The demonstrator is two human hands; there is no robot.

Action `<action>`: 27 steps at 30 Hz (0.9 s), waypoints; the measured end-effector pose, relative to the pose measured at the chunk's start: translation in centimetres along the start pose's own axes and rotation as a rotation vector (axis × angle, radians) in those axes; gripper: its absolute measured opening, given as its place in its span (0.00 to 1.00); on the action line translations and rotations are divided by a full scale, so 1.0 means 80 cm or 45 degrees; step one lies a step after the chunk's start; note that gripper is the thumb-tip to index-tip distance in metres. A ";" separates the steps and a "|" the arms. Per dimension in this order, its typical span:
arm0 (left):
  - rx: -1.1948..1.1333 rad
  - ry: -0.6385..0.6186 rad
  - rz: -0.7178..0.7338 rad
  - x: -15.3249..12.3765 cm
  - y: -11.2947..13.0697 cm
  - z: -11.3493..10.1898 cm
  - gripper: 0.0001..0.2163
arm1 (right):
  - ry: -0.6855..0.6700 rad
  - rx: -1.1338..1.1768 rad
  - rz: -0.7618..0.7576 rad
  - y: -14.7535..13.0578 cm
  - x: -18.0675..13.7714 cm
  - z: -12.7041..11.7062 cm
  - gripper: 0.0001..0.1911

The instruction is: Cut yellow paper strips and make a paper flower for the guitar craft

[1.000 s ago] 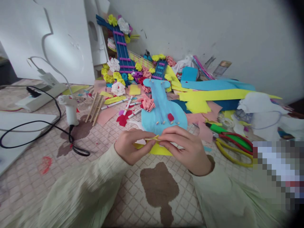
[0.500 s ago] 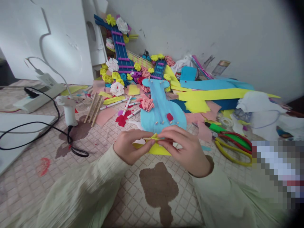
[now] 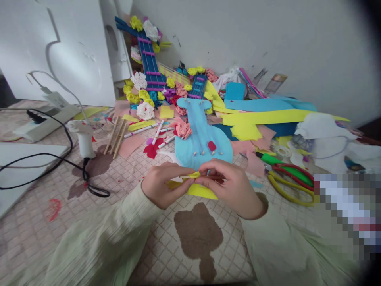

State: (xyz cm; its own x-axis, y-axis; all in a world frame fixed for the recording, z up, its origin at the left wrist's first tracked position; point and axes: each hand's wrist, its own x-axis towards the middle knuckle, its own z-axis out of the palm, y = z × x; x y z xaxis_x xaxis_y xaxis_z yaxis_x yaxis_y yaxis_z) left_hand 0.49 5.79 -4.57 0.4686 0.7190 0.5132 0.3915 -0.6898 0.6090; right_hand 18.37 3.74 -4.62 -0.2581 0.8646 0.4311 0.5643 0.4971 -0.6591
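Observation:
Both hands meet in front of the blue guitar-shaped cutout (image 3: 195,135). A thin wooden stick (image 3: 185,176) runs crosswise between them, with a piece of yellow paper (image 3: 203,192) folded against it. My left hand (image 3: 165,186) is closed, thumb and fingers pinching the stick and paper from the left. From the right, my right hand (image 3: 228,183) pinches the same stick and paper, its fingertips close to the left thumb. Part of the paper hangs below the fingers; the part inside the grip is hidden. A pink crumpled-paper flower (image 3: 183,130) sits on the cutout's left side.
At the left stand a white glue gun (image 3: 85,139) with a black cord and a power strip (image 3: 44,125). Wooden sticks (image 3: 114,137) and markers (image 3: 141,131) lie beyond my hands. Scissors (image 3: 290,186) lie at the right, near yellow paper strips (image 3: 268,117). Decorated paper guitars (image 3: 151,63) lean behind.
The yellow paper's raised peak between my fingertips is now pressed flatter along the stick. My right fingers have curled in more. The whole view has shifted slightly.

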 end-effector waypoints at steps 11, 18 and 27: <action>-0.185 -0.019 -0.245 -0.004 0.002 0.003 0.12 | 0.112 0.041 0.036 -0.005 -0.002 0.000 0.04; -0.380 -0.151 -0.330 0.001 -0.001 0.004 0.10 | 0.125 0.016 -0.029 -0.009 0.000 -0.003 0.03; -0.397 -0.199 -0.260 0.001 -0.002 0.004 0.05 | 0.102 -0.092 -0.178 -0.007 0.001 -0.005 0.02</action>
State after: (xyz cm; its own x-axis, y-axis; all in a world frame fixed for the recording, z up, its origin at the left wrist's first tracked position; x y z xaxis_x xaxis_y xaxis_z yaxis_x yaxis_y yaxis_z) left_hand 0.69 5.94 -4.85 0.5304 0.8006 0.2789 0.2415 -0.4580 0.8555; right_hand 18.39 3.50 -3.99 -0.2763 0.7776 0.5648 0.5833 0.6027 -0.5445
